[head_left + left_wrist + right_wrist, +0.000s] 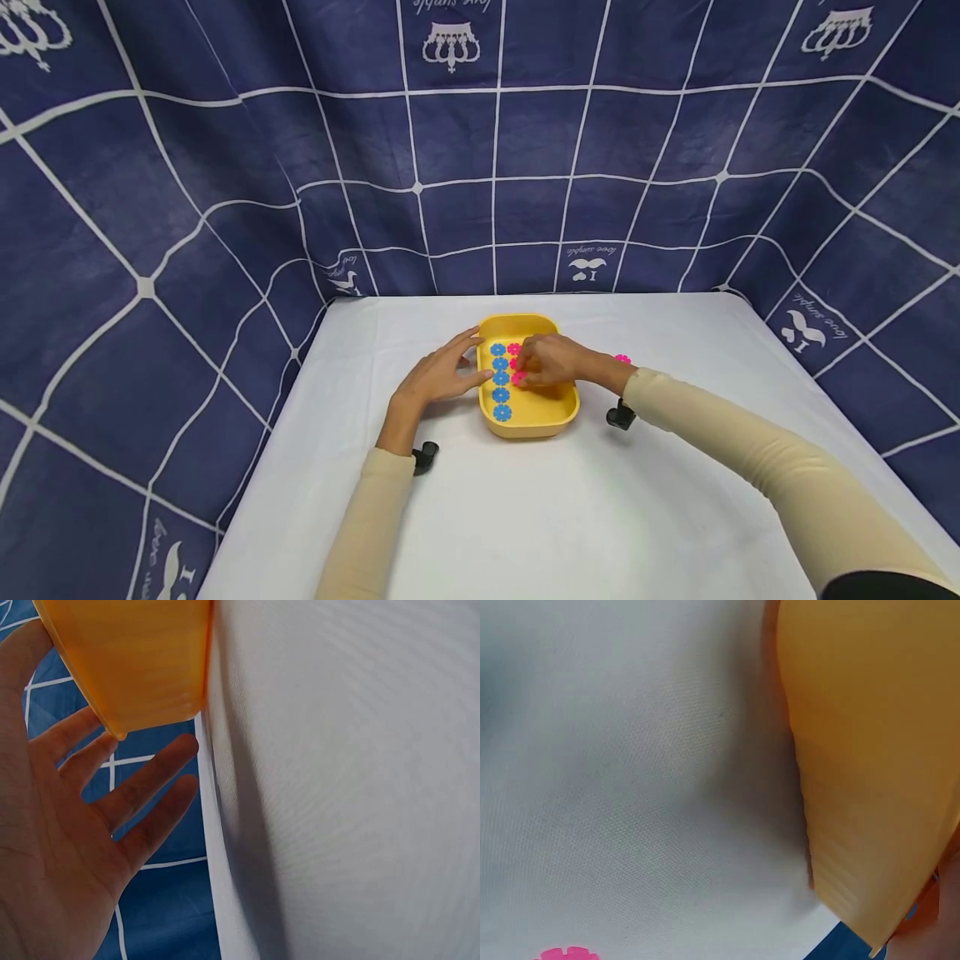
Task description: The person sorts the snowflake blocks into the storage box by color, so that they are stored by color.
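A yellow tray (536,417) sits on the white table, holding a column of several blue flower-shaped pieces (501,395) along its left side. Next to that column runs a shorter one of pink flower-shaped pieces (513,349). My left hand (442,371) is at the tray's left side, thumb and fingertips at the rim; the left wrist view shows its fingers (154,776) spread beside the tray wall (135,667). Reaching into the tray from the right, my right hand (551,360) has its fingers bent down, pinching a pink flower piece (518,378) at the column's near end.
Another pink flower piece (622,358) lies on the table right of the tray, partly behind my right wrist; its edge (568,953) shows in the right wrist view. A navy curtain with white lines (457,208) encloses the back and sides of the table (480,517).
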`<action>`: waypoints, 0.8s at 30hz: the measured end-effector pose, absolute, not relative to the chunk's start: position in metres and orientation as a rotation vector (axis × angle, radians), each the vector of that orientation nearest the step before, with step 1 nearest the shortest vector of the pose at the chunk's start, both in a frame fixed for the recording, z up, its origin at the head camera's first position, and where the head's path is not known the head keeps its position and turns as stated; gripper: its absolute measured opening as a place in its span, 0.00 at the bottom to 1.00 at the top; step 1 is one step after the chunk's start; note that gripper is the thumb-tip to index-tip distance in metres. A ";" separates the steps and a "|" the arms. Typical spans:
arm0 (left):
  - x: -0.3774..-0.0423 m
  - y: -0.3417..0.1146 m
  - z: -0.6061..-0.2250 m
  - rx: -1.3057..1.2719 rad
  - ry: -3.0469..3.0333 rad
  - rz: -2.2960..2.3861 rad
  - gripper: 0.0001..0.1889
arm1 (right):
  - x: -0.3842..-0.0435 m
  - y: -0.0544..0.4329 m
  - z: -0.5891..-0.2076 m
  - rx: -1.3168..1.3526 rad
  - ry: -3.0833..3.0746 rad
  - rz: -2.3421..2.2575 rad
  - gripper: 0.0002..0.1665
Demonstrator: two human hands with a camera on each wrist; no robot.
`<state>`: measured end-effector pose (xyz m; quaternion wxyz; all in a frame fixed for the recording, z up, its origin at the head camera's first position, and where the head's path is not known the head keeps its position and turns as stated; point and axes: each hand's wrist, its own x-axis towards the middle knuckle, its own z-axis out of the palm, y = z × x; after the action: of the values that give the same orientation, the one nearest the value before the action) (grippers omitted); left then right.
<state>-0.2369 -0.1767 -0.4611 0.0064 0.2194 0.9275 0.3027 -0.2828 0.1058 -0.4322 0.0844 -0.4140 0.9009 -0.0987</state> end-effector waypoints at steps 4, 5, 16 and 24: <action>-0.237 -0.176 -0.461 0.687 2.904 0.944 0.43 | -0.284 0.106 -0.434 -1.262 2.696 -0.290 0.16; -0.237 -0.176 -0.462 0.685 2.903 0.945 0.43 | -0.284 0.106 -0.434 -1.267 2.699 -0.283 0.16; -0.236 -0.176 -0.461 0.690 2.894 0.946 0.43 | -0.286 0.103 -0.437 -1.285 2.709 -0.164 0.16; -0.236 -0.176 -0.459 0.684 2.892 0.945 0.44 | -0.287 0.102 -0.438 -1.306 2.718 -0.148 0.17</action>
<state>-0.2356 -0.1761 -0.4591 0.0118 0.2193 0.9273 0.3031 -0.2871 0.1020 -0.4380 0.0611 -0.4317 0.8986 -0.0490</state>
